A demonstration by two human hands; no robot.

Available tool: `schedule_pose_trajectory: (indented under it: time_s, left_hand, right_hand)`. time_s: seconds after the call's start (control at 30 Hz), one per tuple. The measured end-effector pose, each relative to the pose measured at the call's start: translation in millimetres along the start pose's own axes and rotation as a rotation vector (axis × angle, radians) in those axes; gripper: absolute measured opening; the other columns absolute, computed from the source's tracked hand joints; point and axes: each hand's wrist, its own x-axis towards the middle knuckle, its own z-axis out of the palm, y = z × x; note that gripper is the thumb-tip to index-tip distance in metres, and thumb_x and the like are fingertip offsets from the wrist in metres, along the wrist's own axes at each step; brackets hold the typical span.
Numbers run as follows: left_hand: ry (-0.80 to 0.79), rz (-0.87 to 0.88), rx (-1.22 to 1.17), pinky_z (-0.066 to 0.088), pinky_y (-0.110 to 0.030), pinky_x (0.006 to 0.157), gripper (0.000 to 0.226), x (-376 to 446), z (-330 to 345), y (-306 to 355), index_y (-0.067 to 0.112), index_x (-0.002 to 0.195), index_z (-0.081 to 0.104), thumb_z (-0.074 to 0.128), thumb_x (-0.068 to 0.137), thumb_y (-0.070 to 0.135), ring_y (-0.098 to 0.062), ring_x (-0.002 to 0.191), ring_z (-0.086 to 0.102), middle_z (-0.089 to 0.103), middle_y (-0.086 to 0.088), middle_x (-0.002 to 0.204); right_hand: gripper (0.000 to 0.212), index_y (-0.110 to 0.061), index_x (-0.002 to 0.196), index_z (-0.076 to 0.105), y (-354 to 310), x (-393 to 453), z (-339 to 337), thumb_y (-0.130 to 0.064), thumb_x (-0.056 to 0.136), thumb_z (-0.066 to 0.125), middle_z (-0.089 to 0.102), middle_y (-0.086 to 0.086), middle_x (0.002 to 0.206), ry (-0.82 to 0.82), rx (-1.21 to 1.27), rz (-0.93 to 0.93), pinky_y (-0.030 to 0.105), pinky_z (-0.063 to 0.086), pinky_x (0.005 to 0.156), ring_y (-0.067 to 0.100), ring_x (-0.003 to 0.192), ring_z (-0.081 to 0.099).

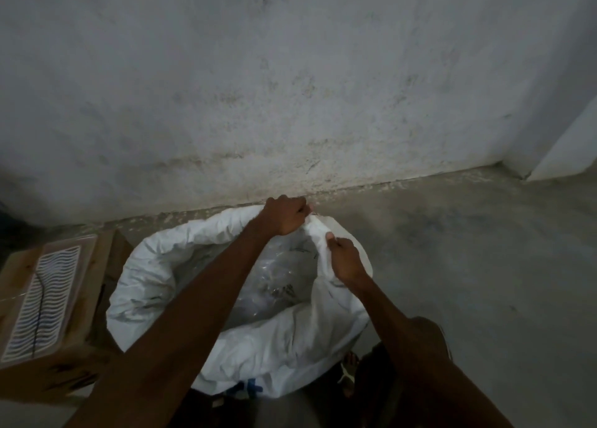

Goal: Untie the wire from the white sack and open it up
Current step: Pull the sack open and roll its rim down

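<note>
I'm standing over the big white woven plastic sack, which sits on the grey concrete floor close to the stained plaster wall. Its mouth is already wide open, w/ the rim rolled down into a thick collar all round. Inside I can see clear, shiny plastic stuff; too dim and blurred to say exactly what.

Both my hands are at the far-right part of the rim. My left hand is closed in a fist around a bunched bit of the sack's edge, up near the wall-floor joint. My right hand is just beside it, a bit nearer to me, fingers pinched shut on the same twisted fold of white material. The fold runs between the 2 hands. I can't make out any wire in either grip.

On my left, just beside the sack, stands a brown cardboard box w/ a flat clear-wrapped pack printed in white wavy lines lying on top. Near the bottom edge, below the sack, part of my foot in a sandal shows.
</note>
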Motion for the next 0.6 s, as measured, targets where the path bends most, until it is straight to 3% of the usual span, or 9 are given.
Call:
schedule_pose_trajectory:
  time_s: [0.07,0.13,0.2,0.3,0.37,0.43,0.5,0.6]
  left_hand:
    - [0.098,0.185,0.005,0.038,-0.041,0.098,0.034,-3,2,0,0.021,0.123,0.054,0.035,0.104,0.043,-0.027,0.111,0.052,0.061,-0.010,0.113]
    - [0.120,0.418,-0.063,0.038,-0.033,0.097,0.033,-5,5,4,0.020,0.129,0.056,0.044,0.103,0.037,-0.020,0.110,0.052,0.060,-0.007,0.119]
    - [0.082,0.475,-0.112,0.042,-0.033,0.092,0.033,-5,6,11,0.015,0.125,0.059,0.047,0.102,0.035,-0.020,0.102,0.055,0.063,-0.007,0.114]
    - [0.099,0.386,-0.053,0.044,-0.038,0.082,0.030,-5,6,16,0.017,0.100,0.061,0.039,0.099,0.038,-0.024,0.090,0.057,0.064,-0.006,0.096]
    - [0.100,0.258,0.051,0.045,-0.038,0.083,0.035,-3,3,19,0.021,0.093,0.065,0.036,0.091,0.042,-0.027,0.094,0.062,0.069,-0.004,0.099]
    - [0.107,0.100,0.108,0.046,-0.037,0.088,0.050,0,2,18,0.021,0.100,0.070,0.031,0.083,0.047,-0.028,0.101,0.064,0.071,-0.005,0.109]
    - [0.077,-0.039,0.063,0.047,-0.038,0.090,0.062,2,4,17,0.016,0.109,0.070,0.029,0.080,0.051,-0.030,0.105,0.063,0.068,-0.008,0.117]
    - [-0.008,-0.031,-0.028,0.049,-0.039,0.086,0.054,4,5,20,0.011,0.106,0.067,0.035,0.089,0.051,-0.032,0.103,0.063,0.068,-0.013,0.112]
  right_hand:
    - [0.050,0.001,0.118,0.065,-10,15,-12,-0.039,0.105,0.039,0.067,0.019,0.114,0.013,0.127,0.129,0.035,0.045,0.097,0.030,0.109,0.062]
    - [0.046,-0.002,0.130,0.058,-20,23,-27,-0.036,0.102,0.046,0.060,0.019,0.130,-0.117,0.290,0.220,0.033,0.041,0.100,0.033,0.124,0.055]
    - [0.047,-0.009,0.135,0.055,-27,22,-41,-0.037,0.097,0.052,0.056,0.013,0.138,-0.264,0.429,0.247,0.039,0.040,0.105,0.031,0.131,0.050]
    - [0.049,-0.011,0.137,0.052,-34,18,-49,-0.041,0.098,0.050,0.058,0.006,0.131,-0.352,0.478,0.222,0.037,0.046,0.097,0.027,0.124,0.055]
    - [0.053,-0.013,0.133,0.055,-37,13,-47,-0.052,0.099,0.044,0.059,0.003,0.127,-0.307,0.238,0.139,0.035,0.044,0.095,0.026,0.122,0.056]
    - [0.057,-0.011,0.120,0.059,-27,9,-38,-0.059,0.098,0.038,0.064,0.011,0.116,-0.214,-0.067,0.038,0.036,0.043,0.089,0.030,0.110,0.059]
    - [0.058,-0.005,0.103,0.062,-10,4,-24,-0.055,0.101,0.033,0.065,0.017,0.105,-0.086,-0.218,-0.005,0.035,0.041,0.084,0.031,0.097,0.060]
    - [0.047,-0.012,0.078,0.061,0,7,-16,-0.039,0.105,0.036,0.067,0.018,0.089,0.060,-0.101,-0.025,0.032,0.041,0.082,0.029,0.090,0.063]
